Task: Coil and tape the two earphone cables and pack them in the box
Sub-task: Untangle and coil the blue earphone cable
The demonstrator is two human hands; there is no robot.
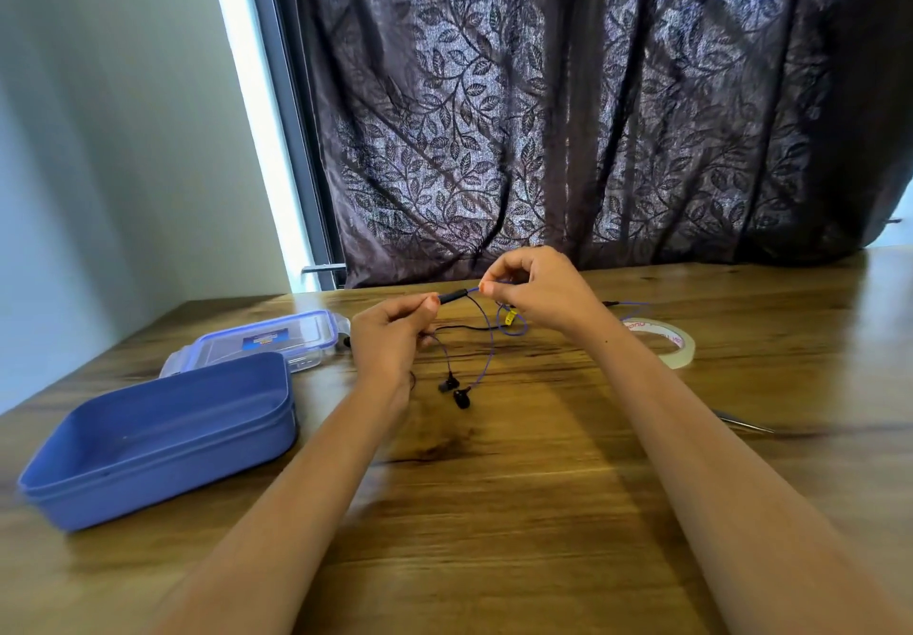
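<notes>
Both hands are raised just above the wooden table, and between them I see a purple earphone cable held taut. The left hand pinches the near end of the cable's black inline piece between thumb and forefinger, with its other fingers curled into the palm. The right hand pinches the purple cable just past the far end of that piece, again with thumb and forefinger, and its remaining fingers are bent above.

From the hands, the cable hangs in loose strands to the tabletop. There I make out two black earbuds lying side by side between the forearms. A small yellow bit sits in a loop of cable under the right hand. A black strand also runs between the hands, but I cannot tell whether it belongs to a second earphone.

The open blue box rests on the table to the left of the left forearm. Its clear lid lies flat just behind it. A roll of clear tape lies flat to the right of the right wrist. A slim metal tool, too blurred to identify, is nearer the right forearm. A dark leaf-patterned curtain hangs behind the table.
</notes>
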